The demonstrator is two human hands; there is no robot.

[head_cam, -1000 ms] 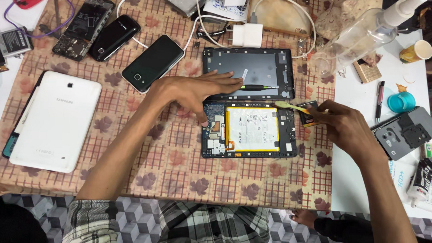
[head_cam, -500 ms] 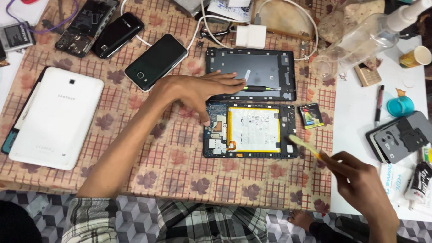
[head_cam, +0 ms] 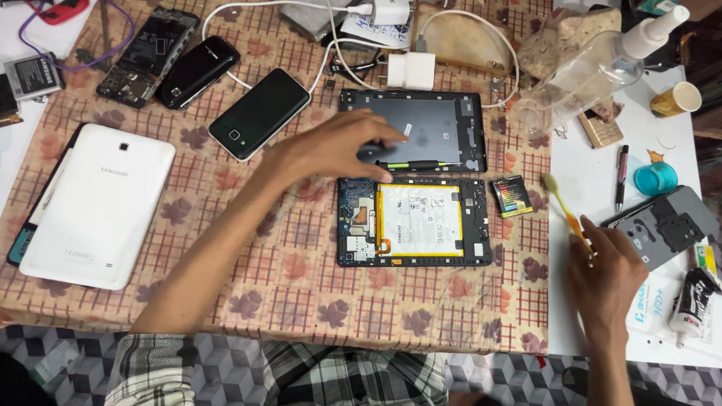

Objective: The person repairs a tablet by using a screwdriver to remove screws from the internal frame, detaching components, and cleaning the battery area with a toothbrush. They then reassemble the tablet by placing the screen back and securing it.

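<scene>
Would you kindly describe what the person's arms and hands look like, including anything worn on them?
Both forearms are bare right up to the bottom of the picture, with no sleeves over them. The left hand and right hand have no gloves, and no ring, watch or bracelet shows. The only clothing in view is a plaid shirt in grey, white and dark checks at the lower edge.

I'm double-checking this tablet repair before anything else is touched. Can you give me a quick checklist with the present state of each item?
1. Opened black tablet with yellow-edged battery lies flat on the cloth: ok.
2. Left hand rests on the detached dark back cover: ok.
3. Right hand grips the yellow toothbrush: ok.
4. Brush is off the board: ok.
5. Battery disconnected: cannot tell.
</scene>
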